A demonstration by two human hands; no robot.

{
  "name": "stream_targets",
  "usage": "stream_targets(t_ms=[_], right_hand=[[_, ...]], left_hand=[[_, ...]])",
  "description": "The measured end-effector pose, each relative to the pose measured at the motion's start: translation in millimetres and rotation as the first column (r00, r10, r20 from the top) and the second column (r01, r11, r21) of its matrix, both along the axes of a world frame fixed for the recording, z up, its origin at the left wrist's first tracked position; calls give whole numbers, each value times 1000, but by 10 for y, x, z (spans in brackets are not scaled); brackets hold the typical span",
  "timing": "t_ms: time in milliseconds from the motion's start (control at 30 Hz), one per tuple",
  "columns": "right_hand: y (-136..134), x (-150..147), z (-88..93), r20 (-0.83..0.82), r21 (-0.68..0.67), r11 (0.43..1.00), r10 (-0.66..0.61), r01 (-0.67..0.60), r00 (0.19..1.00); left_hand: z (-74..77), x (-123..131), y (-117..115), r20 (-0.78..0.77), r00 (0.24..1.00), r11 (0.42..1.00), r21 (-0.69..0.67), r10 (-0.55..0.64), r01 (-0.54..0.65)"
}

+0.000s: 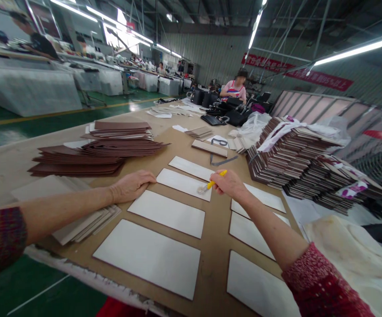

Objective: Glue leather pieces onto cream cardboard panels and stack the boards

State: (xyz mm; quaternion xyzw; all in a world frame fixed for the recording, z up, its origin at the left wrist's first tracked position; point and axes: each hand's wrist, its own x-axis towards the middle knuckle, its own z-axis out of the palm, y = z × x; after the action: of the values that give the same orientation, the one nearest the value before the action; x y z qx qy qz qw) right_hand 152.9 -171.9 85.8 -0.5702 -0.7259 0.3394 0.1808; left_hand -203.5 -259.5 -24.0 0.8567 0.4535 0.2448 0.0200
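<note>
Several white rectangular panels lie in two columns on the brown worktable (215, 229). My right hand (230, 184) is closed around a yellow-handled brush (210, 185), whose bristles touch the far white panel (184, 183) in the left column. My left hand (133, 186) rests knuckles-up, fingers curled, on the table at that panel's left end, just above another white panel (167, 213). Nothing shows inside the left hand.
Stacks of dark brown panels (94, 154) lie at the left. A tall pile of brown-edged boards (286, 154) stands at the right. Grey boards (81, 220) sit under my left forearm. A person (235, 88) sits at the far end by black bags (224, 114).
</note>
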Motion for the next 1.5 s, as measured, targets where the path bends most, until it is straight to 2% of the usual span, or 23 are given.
stream_targets(t_ms=[167,367,533,800,1067,1167,1267,1500], right_hand=[[-29,98,164,62,83,997,-2,-3,998],[-184,-133,214,143,112,992,47,-64,989],[-196,-495,144,103,90,990,101,-111,990],[-46,-1063,-36,-70,39,989,144,-141,987],[-13,-1382,-162,-189,35,987,158,-155,969],[-20,-1379,-194,-174,26,988,153,-151,973],[-8,-1247,-183,-143,11,992,127,-126,982],[53,-522,-97,-71,-33,998,49,-52,996]], left_hand=[[-1,1,4,1,1000,1000,0,-1,1],[-6,-4,-2,-8,1000,1000,-11,-2,2],[-16,-18,-10,-16,1000,1000,-23,1,-2],[19,0,-27,-10,1000,999,-37,25,-25],[55,21,-45,-4,1000,998,-51,27,-28],[32,14,-44,2,999,998,-48,44,-44],[8,5,-39,6,999,998,-41,50,-50],[-31,-11,-14,17,998,998,-25,55,-55]])
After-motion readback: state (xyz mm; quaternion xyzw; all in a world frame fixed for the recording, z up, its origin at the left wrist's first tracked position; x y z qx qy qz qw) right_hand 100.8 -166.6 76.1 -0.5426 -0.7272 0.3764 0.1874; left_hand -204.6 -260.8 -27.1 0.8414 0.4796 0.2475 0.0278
